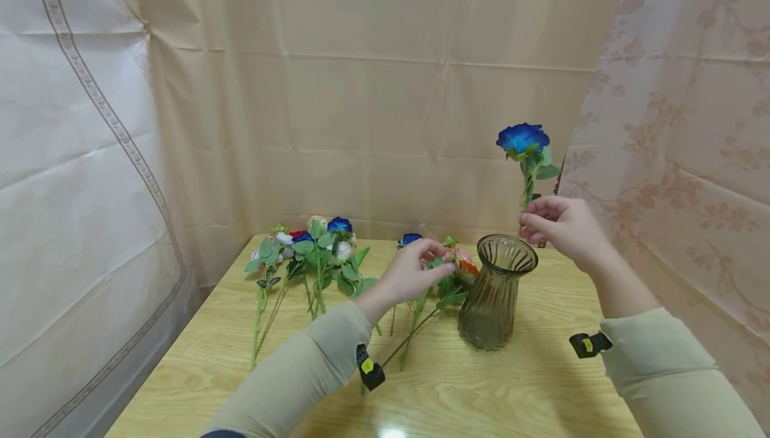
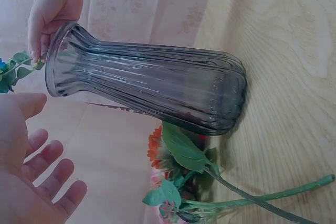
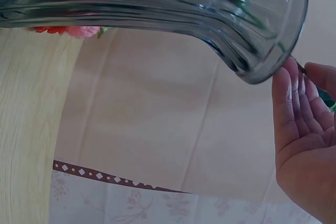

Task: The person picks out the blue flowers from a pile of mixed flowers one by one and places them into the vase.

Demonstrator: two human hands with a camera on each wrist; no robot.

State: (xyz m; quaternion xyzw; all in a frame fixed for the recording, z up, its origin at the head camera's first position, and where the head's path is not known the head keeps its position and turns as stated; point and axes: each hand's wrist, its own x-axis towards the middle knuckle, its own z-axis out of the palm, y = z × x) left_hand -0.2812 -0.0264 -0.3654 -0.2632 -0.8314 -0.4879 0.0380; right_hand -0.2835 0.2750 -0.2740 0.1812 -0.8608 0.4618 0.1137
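Note:
My right hand (image 1: 565,231) pinches the green stem of a blue artificial rose (image 1: 523,139), whose bloom stands upright above the fingers. That hand is right at the far right rim of a ribbed, smoky glass vase (image 1: 488,307), which stands upright on the table. Thumb and fingertips of the right hand (image 3: 304,140) meet on the stem beside the flared mouth in the right wrist view. To the left of the vase, my left hand (image 1: 412,274) hovers over loose flowers. In the left wrist view the left hand (image 2: 31,166) holds nothing, its fingers spread and relaxed near the vase mouth.
Several artificial flowers with white, red and blue blooms (image 1: 319,247) lie at the table's back left. Beside the vase are an orange flower (image 1: 468,269), a pink one and another blue rose (image 1: 410,239). Cloth curtains (image 1: 373,124) hang behind the wooden table (image 1: 439,398) and at both sides.

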